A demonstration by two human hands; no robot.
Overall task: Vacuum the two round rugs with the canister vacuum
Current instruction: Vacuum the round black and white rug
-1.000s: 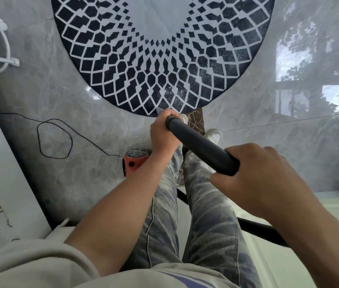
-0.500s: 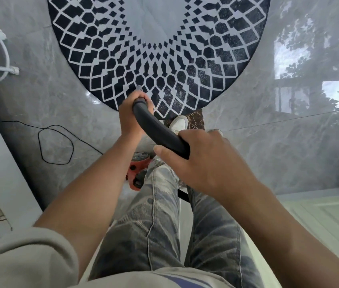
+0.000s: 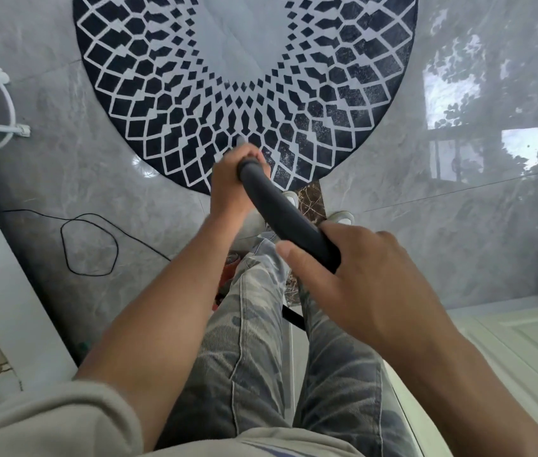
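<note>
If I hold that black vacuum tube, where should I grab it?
Grip the vacuum tube in two spots, like the left hand near its far end and the right hand lower down. Come from above and wrap fingers round: it is long, round and slanted toward the round rug, so two hands likely steer it best.

Bare floor (image 3: pixel 459 245) lies open right of the rug (image 3: pixel 162 103) — along the floor's left edge, a looped cord (image 3: pixel 89 275) and white stand (image 3: pixel 7 128) intrude.

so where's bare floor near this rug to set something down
Widest bare tile lies right of the round rug, up to the pale threshold. A smaller patch sits between the rug's left edge and the white frame. Crowded: the looped cord and around the shoes.
</note>
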